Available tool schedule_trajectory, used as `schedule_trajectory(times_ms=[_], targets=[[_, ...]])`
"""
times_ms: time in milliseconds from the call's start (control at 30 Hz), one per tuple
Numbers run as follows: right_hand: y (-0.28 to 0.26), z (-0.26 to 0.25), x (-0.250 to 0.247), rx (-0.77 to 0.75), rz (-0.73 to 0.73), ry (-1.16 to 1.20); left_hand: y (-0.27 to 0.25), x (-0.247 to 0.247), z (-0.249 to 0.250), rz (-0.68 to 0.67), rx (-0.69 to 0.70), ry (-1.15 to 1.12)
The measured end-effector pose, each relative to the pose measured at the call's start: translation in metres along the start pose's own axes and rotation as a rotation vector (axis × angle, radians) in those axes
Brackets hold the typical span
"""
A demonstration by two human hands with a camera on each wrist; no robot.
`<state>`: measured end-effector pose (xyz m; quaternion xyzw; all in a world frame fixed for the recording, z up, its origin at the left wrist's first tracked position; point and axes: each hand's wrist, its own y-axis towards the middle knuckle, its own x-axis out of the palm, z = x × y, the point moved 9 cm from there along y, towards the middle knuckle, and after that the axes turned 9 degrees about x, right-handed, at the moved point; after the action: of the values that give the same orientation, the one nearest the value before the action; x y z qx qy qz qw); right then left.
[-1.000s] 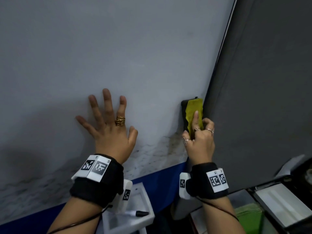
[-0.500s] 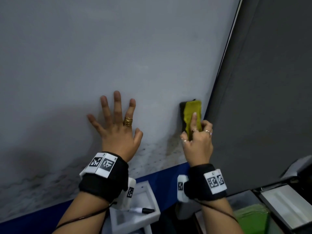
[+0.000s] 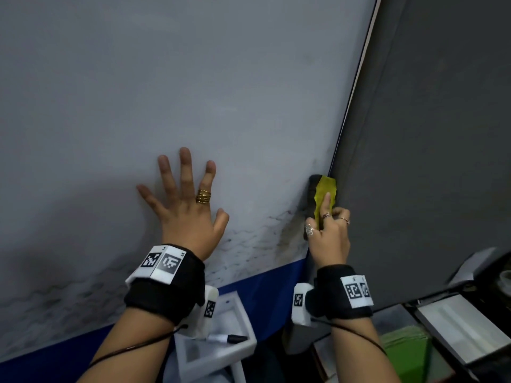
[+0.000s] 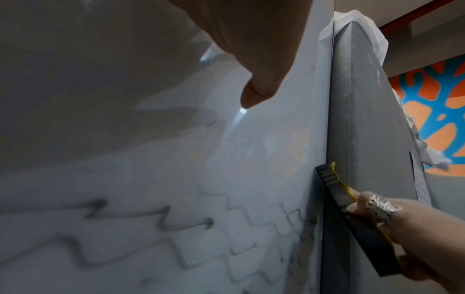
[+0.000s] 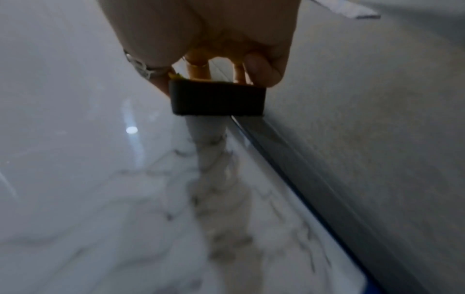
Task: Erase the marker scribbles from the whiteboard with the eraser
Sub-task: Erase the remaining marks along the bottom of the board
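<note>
Your left hand (image 3: 184, 214) lies flat on the whiteboard (image 3: 193, 92), fingers straight and spread wide, holding nothing; a gold ring (image 3: 203, 196) sits on one finger. Below and to either side of it, faint grey zigzag scribbles (image 4: 161, 220) run in rows across the lower part of the board, smudged darker toward the right edge. Under your left wrist a white tray (image 3: 243, 342) holds a marker (image 3: 228, 338), just below the board's blue bottom strip (image 3: 265, 288).

Further right, your right hand (image 3: 329, 236) grips the eraser (image 3: 322, 194): thumb on one side, fingers curled on the other, one finger stretched along its yellow back. The eraser's dark pad is pressed against the board at its right edge, right beside the grey panel (image 3: 428, 161) that meets the board there, and above the darkest smudges.
</note>
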<state>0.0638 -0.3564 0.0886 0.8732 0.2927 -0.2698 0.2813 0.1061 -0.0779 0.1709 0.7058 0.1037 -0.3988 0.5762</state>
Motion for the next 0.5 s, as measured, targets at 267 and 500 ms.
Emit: schedule_trajectory(times_ms=[267,500], targets=[[-0.037,0.02,0.03,0.041,-0.142,0.016,0.0,0.001,0.0,-0.018,-0.001,-0.002],[-0.021,-0.065,-0.007,-0.175,0.032,0.122,-0.002,0.002,0.001,-0.028,0.017,0.013]])
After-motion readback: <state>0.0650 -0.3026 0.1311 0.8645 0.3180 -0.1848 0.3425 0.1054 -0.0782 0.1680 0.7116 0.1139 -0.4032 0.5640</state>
